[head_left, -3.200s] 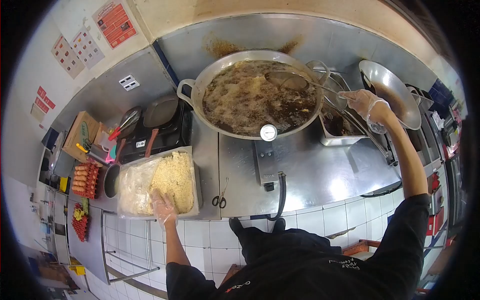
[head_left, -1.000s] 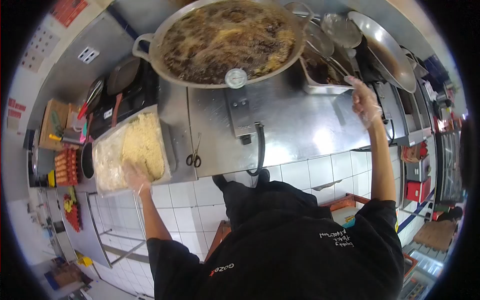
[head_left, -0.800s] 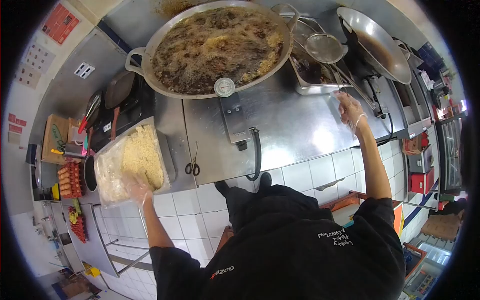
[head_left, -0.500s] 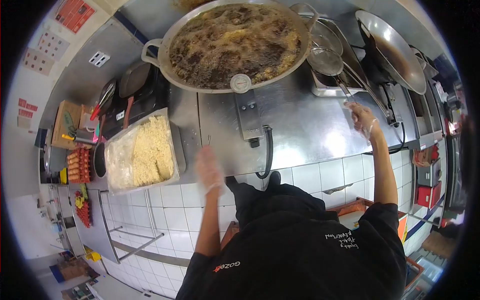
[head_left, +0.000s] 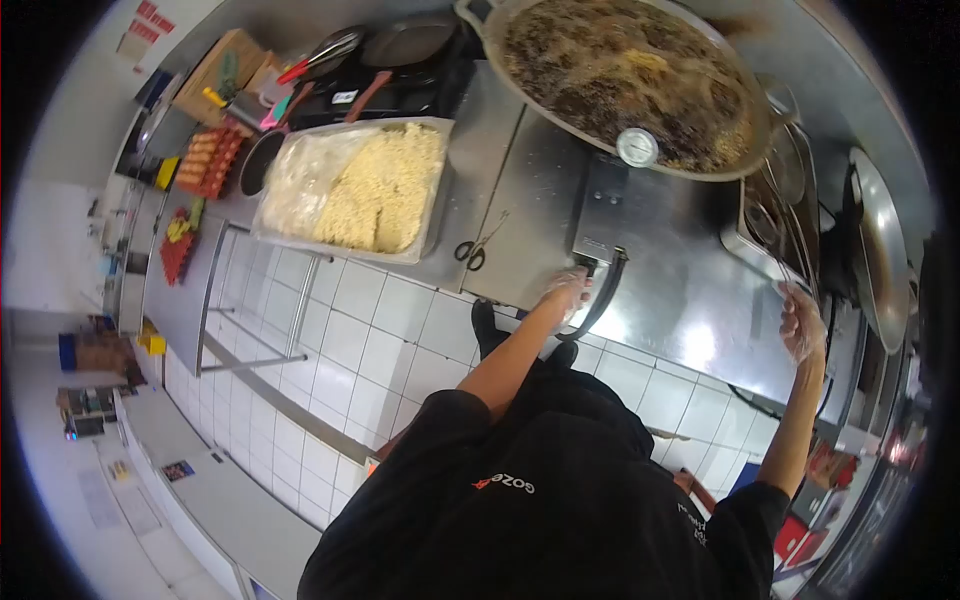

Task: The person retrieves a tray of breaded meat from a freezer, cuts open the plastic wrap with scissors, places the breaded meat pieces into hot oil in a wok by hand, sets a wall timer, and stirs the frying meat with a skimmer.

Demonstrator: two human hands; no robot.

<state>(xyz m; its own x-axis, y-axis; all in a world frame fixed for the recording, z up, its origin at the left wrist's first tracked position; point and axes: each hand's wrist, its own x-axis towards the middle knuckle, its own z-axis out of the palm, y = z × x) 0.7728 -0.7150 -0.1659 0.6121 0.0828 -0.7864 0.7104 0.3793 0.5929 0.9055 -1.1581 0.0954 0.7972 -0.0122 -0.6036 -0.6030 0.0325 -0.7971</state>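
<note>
My left hand (head_left: 568,293), in a clear plastic glove, is over the counter's front edge, beside the black plug end of the metal thermometer-bearing bracket (head_left: 598,205). Its fingers look curled; whether anything is in them is hidden. To its left lie scissors (head_left: 476,252) with black handles. My right hand (head_left: 803,325), also gloved, is closed on the thin handle of a wire strainer (head_left: 765,222), whose mesh rests over a metal tray (head_left: 742,240). A large wok (head_left: 487,35) of bubbling dark oil with food frying stands at the back, a round dial thermometer (head_left: 637,148) at its rim.
A clear tub (head_left: 432,215) of pale yellow crumbs and white flour stands left on the steel counter (head_left: 680,280). Behind it are dark pans (head_left: 408,42) and red-handled tongs (head_left: 318,55). Egg trays (head_left: 212,160) are farther left. Another wok (head_left: 885,240) stands at right.
The view has swung left. My left hand has moved right, away from the scissors, which now show fully on the counter. My right hand still grips the strainer, now lower beside the tray.
</note>
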